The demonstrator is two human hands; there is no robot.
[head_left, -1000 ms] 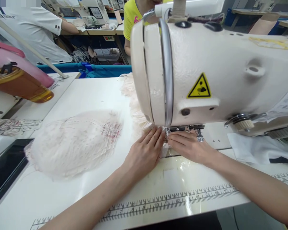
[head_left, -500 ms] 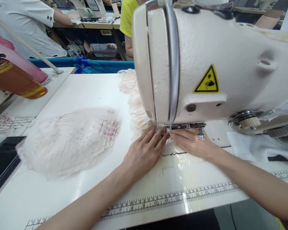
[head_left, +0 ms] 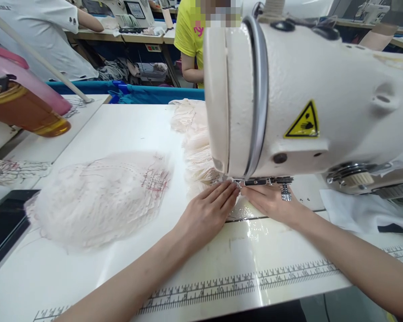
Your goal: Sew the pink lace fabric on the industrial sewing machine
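My left hand (head_left: 210, 208) lies with its fingers stretched out and close together, the tips at the presser foot (head_left: 237, 184) of a white sewing machine (head_left: 289, 89). Gathered pale pink fabric (head_left: 199, 150) runs back from those fingertips, partly hidden behind the machine head. My right hand (head_left: 272, 203) reaches under the machine arm from the right. Its fingers are extended toward the foot, partly covered by a metal attachment (head_left: 286, 192). What lies beneath the fingertips of both hands is too small to make out.
A pale fabric piece (head_left: 100, 201) with dark and red threads lies left of my hands. A dark flat object (head_left: 6, 223), an amber cup (head_left: 27, 107) and a pink bottle (head_left: 47, 85) are farther left. White cloth (head_left: 352, 208) lies right. Two people work beyond.
The view has shifted slightly, so the machine sits farther right in the picture. My left fingers have drawn closer together. Both hands stay by the presser foot.
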